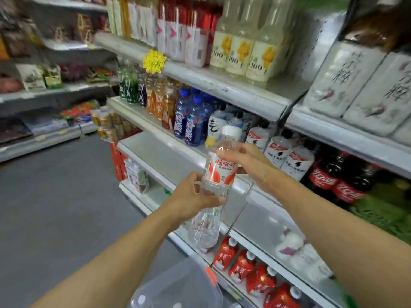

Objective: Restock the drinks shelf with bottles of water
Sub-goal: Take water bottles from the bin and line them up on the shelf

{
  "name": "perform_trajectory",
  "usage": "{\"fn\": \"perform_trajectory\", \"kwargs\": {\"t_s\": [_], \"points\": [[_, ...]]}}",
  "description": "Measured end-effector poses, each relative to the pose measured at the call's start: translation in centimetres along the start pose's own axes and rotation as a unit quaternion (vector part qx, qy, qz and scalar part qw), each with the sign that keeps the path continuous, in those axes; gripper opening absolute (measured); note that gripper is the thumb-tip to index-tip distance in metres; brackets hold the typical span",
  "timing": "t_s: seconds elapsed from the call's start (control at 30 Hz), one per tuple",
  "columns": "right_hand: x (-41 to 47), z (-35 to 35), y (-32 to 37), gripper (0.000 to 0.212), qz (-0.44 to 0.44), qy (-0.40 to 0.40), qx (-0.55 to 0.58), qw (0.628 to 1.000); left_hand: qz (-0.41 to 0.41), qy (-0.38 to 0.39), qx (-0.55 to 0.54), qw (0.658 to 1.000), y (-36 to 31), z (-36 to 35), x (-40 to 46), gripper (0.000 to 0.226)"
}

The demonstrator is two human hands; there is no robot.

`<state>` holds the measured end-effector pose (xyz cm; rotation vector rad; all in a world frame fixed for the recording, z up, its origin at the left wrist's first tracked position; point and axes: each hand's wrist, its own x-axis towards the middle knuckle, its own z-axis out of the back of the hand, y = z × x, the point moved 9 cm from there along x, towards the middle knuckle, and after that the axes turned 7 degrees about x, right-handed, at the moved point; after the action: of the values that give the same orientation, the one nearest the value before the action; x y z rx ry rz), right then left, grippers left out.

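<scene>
A clear water bottle (221, 167) with a white cap and a red-and-white label stands upright in front of the drinks shelf. My right hand (246, 162) grips its shoulder from the right. My left hand (193, 195) curls round its base from the left. A second clear water bottle (205, 227) hangs below my left hand, also in its grip; how it is held is partly hidden. Behind the bottles lies a bare stretch of white shelf (160, 152).
Blue drink bottles (191, 125) and white-labelled bottles fill the shelf above the bare stretch. Cola bottles (329, 178) stand to the right, red bottles (244, 263) on the shelf below. A clear-wrapped pack of water (178, 290) sits at the bottom. The grey aisle floor (55, 207) lies left.
</scene>
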<state>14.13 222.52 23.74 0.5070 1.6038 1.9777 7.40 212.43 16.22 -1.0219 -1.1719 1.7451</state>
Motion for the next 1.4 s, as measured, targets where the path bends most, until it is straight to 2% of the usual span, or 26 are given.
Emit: {"fn": "perform_trajectory", "kwargs": {"t_s": [0.13, 0.27, 0.3, 0.4, 0.43, 0.5, 0.57, 0.67, 0.77, 0.87, 0.97, 1.03, 1.13, 1.23, 1.4], "points": [[-3.0, 4.2, 5.2, 0.041, 0.02, -0.06, -0.027, 0.998, -0.062, 0.033, 0.026, 0.997, -6.6, -1.1, -1.0, 0.056], [-6.5, 9.0, 10.3, 0.037, 0.048, -0.13, -0.062, 0.988, -0.115, 0.06, 0.035, 0.991, -13.1, -3.3, -1.6, 0.052], [-7.6, 10.2, 11.6, 0.043, 0.053, -0.151, -0.074, 0.984, -0.13, 0.065, 0.041, 0.988, -14.9, -4.0, -1.7, 0.052], [-11.0, 13.4, 15.3, 0.083, 0.061, -0.198, -0.118, 0.971, -0.177, 0.084, 0.049, 0.979, -20.2, -6.4, -2.3, 0.049], [-12.3, 14.6, 16.5, 0.082, 0.068, -0.213, -0.121, 0.967, -0.191, 0.091, 0.051, 0.976, -21.9, -7.3, -2.6, 0.047], [-15.0, 17.4, 18.6, 0.061, 0.089, -0.257, -0.112, 0.956, -0.212, 0.108, 0.05, 0.97, -25.1, -9.2, -3.1, 0.044], [-17.9, 20.6, 20.4, 0.044, 0.104, -0.313, -0.116, 0.937, -0.229, 0.124, 0.043, 0.964, -27.9, -11.1, -3.6, 0.044], [-22.8, 25.2, 22.5, 0.032, 0.121, -0.393, -0.147, 0.9, -0.251, 0.146, 0.031, 0.956, -31.6, -13.9, -4.3, 0.049], [-28.1, 29.7, 23.9, 0.036, 0.123, -0.485, -0.222, 0.837, -0.272, 0.169, 0.025, 0.947, -35.2, -16.8, -5.2, 0.05], [-32.4, 33.2, 24.6, 0.046, 0.109, -0.536, -0.301, 0.781, -0.3, 0.182, 0.026, 0.936, -38.8, -19.9, -6.0, 0.048], [-35.2, 36.4, 24.9, 0.051, 0.083, -0.558, -0.381, 0.732, -0.33, 0.186, 0.029, 0.925, -42.2, -22.8, -6.7, 0.051], [-36.6, 38.8, 24.8, 0.055, 0.069, -0.562, -0.408, 0.716, -0.34, 0.191, 0.021, 0.921, -44.4, -24.7, -7.2, 0.049], [-37.6, 41.8, 24.3, 0.061, 0.034, -0.535, -0.456, 0.71, -0.346, 0.205, -0.016, 0.915, -47.7, -27.3, -8.0, 0.043], [-37.5, 44.4, 23.4, 0.068, -0.002, -0.496, -0.506, 0.705, -0.366, 0.189, -0.025, 0.911, -51.2, -29.5, -8.1, 0.039], [-36.7, 47.3, 22.2, 0.067, 0.016, -0.449, -0.563, 0.693, -0.398, 0.146, -0.056, 0.904, -56.9, -32.0, -7.3, 0.048]]}}
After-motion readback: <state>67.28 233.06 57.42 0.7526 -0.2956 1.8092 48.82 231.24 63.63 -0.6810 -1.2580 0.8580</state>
